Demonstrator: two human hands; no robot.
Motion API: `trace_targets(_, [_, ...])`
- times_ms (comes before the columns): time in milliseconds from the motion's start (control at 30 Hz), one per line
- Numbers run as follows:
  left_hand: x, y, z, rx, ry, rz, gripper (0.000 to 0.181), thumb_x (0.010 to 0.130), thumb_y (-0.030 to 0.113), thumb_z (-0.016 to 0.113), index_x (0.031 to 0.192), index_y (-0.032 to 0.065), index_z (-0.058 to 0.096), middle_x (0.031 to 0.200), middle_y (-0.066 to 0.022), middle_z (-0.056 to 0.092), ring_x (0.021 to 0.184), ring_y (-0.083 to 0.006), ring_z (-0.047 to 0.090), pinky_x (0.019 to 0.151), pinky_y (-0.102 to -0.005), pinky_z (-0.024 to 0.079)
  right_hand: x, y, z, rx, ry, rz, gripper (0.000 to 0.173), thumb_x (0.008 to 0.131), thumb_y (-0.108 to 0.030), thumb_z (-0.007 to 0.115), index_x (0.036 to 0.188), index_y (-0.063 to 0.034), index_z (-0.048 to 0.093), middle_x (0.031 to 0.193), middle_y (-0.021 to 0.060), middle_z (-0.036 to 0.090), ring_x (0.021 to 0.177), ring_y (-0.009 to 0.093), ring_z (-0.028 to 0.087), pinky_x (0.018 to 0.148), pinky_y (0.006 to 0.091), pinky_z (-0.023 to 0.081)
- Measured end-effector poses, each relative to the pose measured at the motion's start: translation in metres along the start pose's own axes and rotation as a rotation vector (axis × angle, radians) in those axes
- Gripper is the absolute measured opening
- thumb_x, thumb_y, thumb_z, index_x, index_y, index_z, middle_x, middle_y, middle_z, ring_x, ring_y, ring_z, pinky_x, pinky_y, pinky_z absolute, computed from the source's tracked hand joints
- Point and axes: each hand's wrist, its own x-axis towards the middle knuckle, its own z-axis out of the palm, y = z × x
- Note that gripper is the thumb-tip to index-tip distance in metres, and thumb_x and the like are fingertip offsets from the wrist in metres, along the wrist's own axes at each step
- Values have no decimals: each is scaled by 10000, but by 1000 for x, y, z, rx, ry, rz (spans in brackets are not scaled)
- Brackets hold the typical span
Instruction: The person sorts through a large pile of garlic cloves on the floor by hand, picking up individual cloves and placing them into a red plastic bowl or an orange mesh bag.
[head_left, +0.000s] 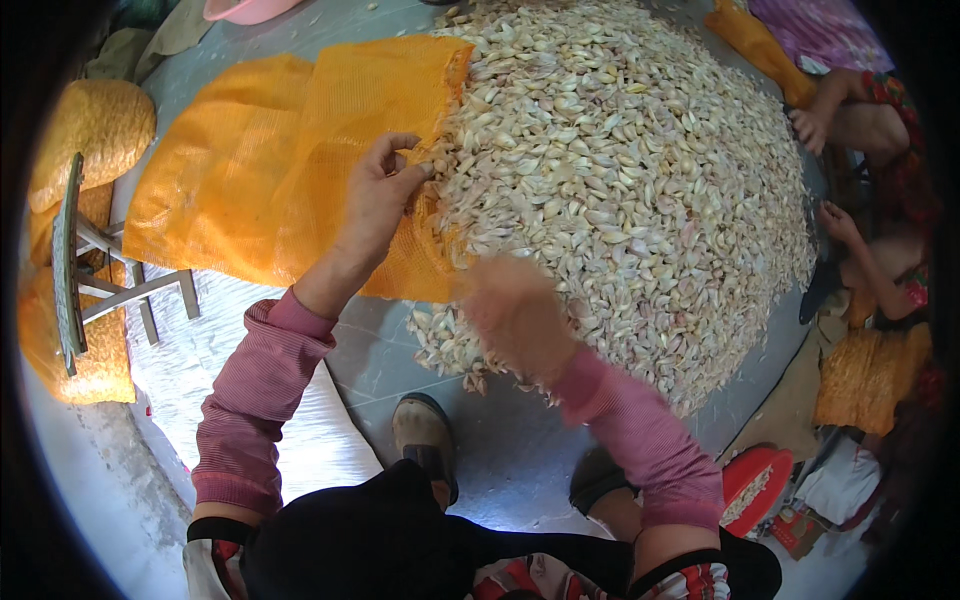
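A large heap of garlic cloves is spread on the grey floor. Flat on its left side lies an orange mesh sack, its edge meeting the cloves. My left hand is over the sack's edge, fingers curled and thumb close to the cloves; whether it pinches the mesh or a clove is unclear. Blurred by motion, my right hand is at the near left side of the heap, by the sack's lower corner. Its fingers and anything in them cannot be made out.
Another person's hands are at the heap's right side. A folding stool stands at left beside stuffed orange sacks. A red basin with cloves sits at lower right. A pink basin is at the top. My shoes are below the heap.
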Motion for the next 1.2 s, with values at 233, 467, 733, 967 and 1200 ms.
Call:
trace_targets(233, [-15, -12, 8, 233, -38, 52, 383, 779, 57, 725, 1106, 3, 533, 697, 36, 461, 571, -60, 454, 481, -220, 354, -88, -47, 96, -76, -178, -384, 168, 830, -174, 517, 918, -81, 625, 1155, 129, 587, 1209, 270, 500, 1070, 514, 332])
trace_targets(467, [-11, -11, -19, 463, -219, -93, 203, 785, 23, 688, 915, 22, 532, 702, 1, 507, 613, -86, 548, 462, -247, 429, -70, 21, 51, -292, -277, -417, 145, 835, -161, 521, 935, -85, 595, 1187, 114, 571, 1242, 279, 477, 1112, 558, 262])
trace_targets(733, [-12, 54, 5, 623, -280, -374, 132, 806, 11, 640, 895, 11, 542, 721, -76, 595, 599, -168, 620, 498, -290, 521, -29, 78, -16, -449, -121, -437, 168, 757, -134, 603, 919, -93, 585, 1187, 121, 565, 1217, 303, 482, 1015, 535, 352])
trace_targets(967, [-22, 42, 20, 450, -196, -316, 140, 817, 37, 648, 917, -10, 562, 790, -89, 621, 675, -175, 612, 518, -306, 497, 27, 81, -12, -436, -166, -147, 217, 755, -194, 648, 934, -74, 638, 1166, 131, 569, 1153, 309, 474, 1028, 542, 297])
trace_targets(1200, [-21, 38, 11, 250, -171, -313, 127, 821, 36, 634, 913, 23, 548, 761, -65, 587, 634, -145, 585, 502, -282, 476, 54, 45, -17, -368, -100, -54, 400, 799, -293, 674, 1108, -40, 649, 1118, 158, 594, 1186, 341, 462, 1051, 512, 290])
